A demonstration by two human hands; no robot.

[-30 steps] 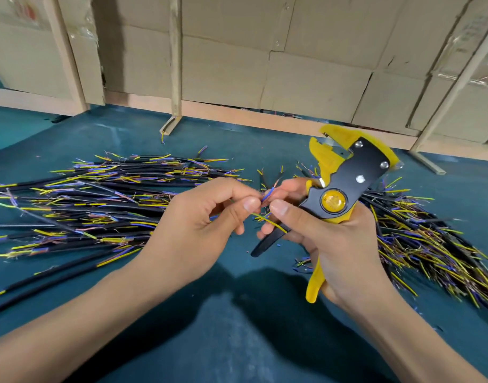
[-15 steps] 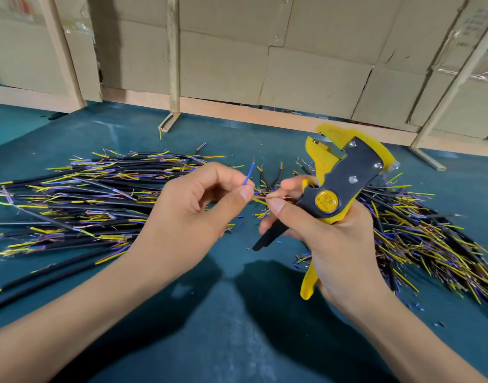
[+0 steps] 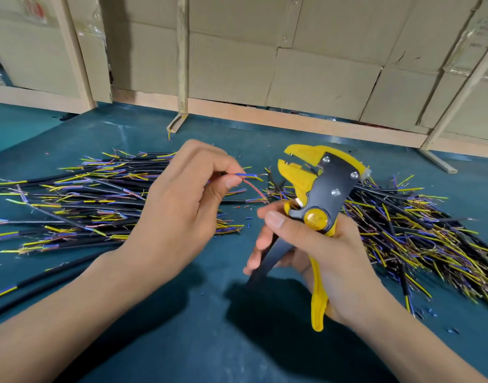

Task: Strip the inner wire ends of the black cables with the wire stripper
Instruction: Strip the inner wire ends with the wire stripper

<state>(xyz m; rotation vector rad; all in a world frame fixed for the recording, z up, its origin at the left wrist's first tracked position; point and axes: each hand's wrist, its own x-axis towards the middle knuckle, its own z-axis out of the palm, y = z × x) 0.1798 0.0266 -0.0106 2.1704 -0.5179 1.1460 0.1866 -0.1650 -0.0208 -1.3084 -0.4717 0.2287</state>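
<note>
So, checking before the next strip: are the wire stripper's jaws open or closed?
Open: the wire stripper's yellow jaws stand apart, nothing between them; the right hand holds its handles spread.

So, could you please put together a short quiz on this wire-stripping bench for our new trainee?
1. True or false: the wire stripper lies on the green mat.
2. Which hand pinches the inner wires? A) left hand B) right hand C) neither
3. Fill in: the stripper's handles are yellow and ____.

Key:
1. False; the right hand grips it above the mat, its jaws standing open.
2. A; the left hand pinches them, apart from the jaws.
3. Black.
</note>
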